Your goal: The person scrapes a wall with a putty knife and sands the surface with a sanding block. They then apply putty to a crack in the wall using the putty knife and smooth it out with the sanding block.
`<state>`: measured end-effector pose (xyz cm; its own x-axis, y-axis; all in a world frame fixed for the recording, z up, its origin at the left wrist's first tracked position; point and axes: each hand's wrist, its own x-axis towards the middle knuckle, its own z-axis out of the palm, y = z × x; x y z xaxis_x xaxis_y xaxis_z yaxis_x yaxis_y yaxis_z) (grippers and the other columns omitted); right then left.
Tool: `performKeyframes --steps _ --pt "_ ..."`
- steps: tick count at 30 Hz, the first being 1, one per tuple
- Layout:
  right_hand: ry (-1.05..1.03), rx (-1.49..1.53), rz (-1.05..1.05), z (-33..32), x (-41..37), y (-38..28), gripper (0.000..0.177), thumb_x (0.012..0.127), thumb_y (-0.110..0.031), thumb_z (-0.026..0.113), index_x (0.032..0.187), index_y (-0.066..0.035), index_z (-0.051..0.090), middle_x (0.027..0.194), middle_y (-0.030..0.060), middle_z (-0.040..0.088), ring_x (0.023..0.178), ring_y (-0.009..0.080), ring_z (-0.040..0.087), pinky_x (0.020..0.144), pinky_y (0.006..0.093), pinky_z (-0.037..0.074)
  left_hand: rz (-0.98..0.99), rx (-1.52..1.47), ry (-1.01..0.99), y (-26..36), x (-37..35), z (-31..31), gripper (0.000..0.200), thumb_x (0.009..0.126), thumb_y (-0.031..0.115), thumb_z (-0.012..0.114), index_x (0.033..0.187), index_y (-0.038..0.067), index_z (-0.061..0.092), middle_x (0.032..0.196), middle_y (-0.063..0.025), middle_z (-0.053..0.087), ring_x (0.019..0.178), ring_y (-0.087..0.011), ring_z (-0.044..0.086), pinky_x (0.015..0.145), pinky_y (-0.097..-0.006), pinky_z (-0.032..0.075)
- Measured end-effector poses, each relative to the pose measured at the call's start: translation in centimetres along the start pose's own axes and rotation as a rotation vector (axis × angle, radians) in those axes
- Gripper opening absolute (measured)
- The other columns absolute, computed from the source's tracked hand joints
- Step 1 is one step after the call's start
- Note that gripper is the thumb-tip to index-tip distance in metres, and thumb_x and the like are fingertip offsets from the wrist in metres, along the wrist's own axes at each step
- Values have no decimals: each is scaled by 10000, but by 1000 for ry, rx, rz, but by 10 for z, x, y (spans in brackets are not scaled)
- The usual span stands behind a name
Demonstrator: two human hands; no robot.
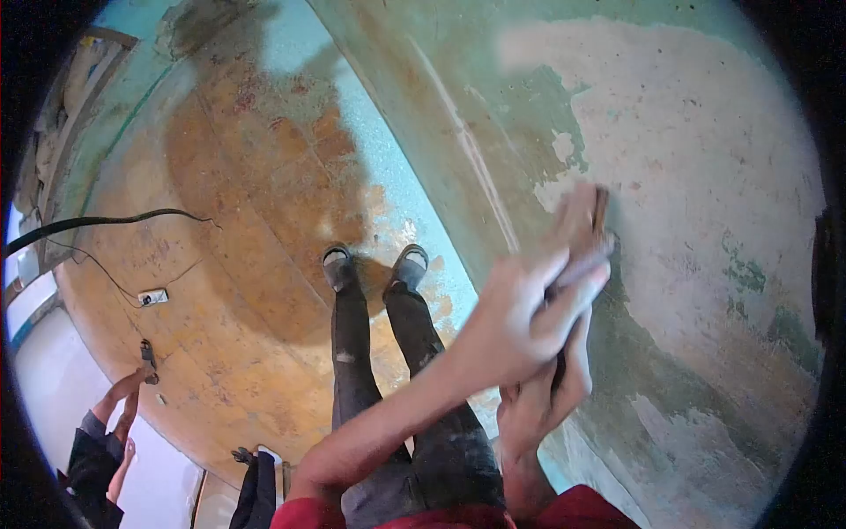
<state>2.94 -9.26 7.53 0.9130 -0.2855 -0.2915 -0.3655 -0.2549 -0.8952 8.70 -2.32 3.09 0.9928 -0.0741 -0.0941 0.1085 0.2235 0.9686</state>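
- The left hand (533, 309) is beside the green painted wall (441, 132), its fingers closed around a blurred, brown, narrow object (600, 208); motion hides the object's full shape.
- The right hand (542, 401) is just below the left, fingers curled; whether it grips the same object cannot be told.
- The brown object is in front of the edge of a large, pale pinkish-grey, irregular patch (670, 159) on the wall. A whitish, narrow streak (476, 159) runs along the green paint to the left.
- 2 dark grey shoes (411, 263) stand on the worn orange-brown floor (264, 220), near its pale blue strip (401, 176) along the wall.
- On the floor's left side lie a white rectangular socket box (152, 298) and a thin black cable (99, 263).
- At lower left, another person's hand (144, 375) touches a small dark tool (147, 351).
- At the bottom, 2 dark-clothed legs (256, 494) of a person show.
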Motion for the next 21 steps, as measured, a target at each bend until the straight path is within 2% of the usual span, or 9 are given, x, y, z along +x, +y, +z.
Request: performKeyframes --steps 2,9,11,13,15,16,17,19,21 --pt "-47 -77 9 4 12 1 400 1004 -98 452 1349 105 479 1151 119 620 1085 143 540 911 284 440 -220 -218 1 12 18 -11 336 1001 135 562 1276 -58 560 835 -11 620 775 -110 600 713 -284 486" --pt "164 98 18 20 0 -6 514 982 -149 468 1432 92 410 902 26 611 653 13 495 533 183 353 15 -146 62 5 9 -4 472 1000 162 569 1390 -82 465 1104 -123 679 974 -136 633 876 -291 485" --pt "-73 -162 -3 15 17 -1 443 1007 -41 408 1427 99 399 1271 140 589 1127 207 570 971 318 445 -336 -131 -117 16 26 -28 429 998 165 575 1345 -76 498 990 -92 673 926 -146 630 883 -314 475" --pt "-87 -117 -40 23 13 10 454 998 -46 421 1429 94 396 1236 142 600 1119 215 584 964 309 448 -243 -283 -14 0 17 -14 343 998 167 582 1257 -56 560 841 -46 626 803 -121 602 770 -299 481" --pt "268 81 -127 24 -1 20 554 949 -94 460 1473 65 377 844 11 590 526 -1 408 433 201 287 71 -42 60 -11 2 -1 276 999 154 575 1184 -49 605 764 -10 572 693 -71 550 609 -255 448" --pt "30 187 145 15 -2 -15 406 996 -85 392 1345 99 487 1069 123 626 998 167 587 854 257 452 74 -43 68 -4 9 -7 276 999 154 575 1184 -49 605 764 -10 572 693 -71 550 609 -255 448" --pt "32 180 147 16 4 -9 406 996 -85 392 1345 99 487 1069 123 626 998 167 587 854 257 452 -88 -74 12 3 16 -17 300 998 148 570 1217 -56 594 869 -50 611 799 -90 576 705 -268 457" --pt "41 -130 -88 26 27 7 499 960 -105 483 1433 52 451 744 -32 551 489 -3 376 412 209 266 -407 -124 -110 21 35 -34 353 997 136 560 1284 -70 573 1081 -129 689 1012 -130 626 897 -294 474" --pt "-25 -116 -72 36 25 2 415 977 -55 443 1352 117 480 1081 142 642 1045 143 584 883 263 458 -438 -124 -50 18 34 -32 366 995 142 569 1300 -60 562 1230 -167 655 1139 -136 588 965 -292 444"
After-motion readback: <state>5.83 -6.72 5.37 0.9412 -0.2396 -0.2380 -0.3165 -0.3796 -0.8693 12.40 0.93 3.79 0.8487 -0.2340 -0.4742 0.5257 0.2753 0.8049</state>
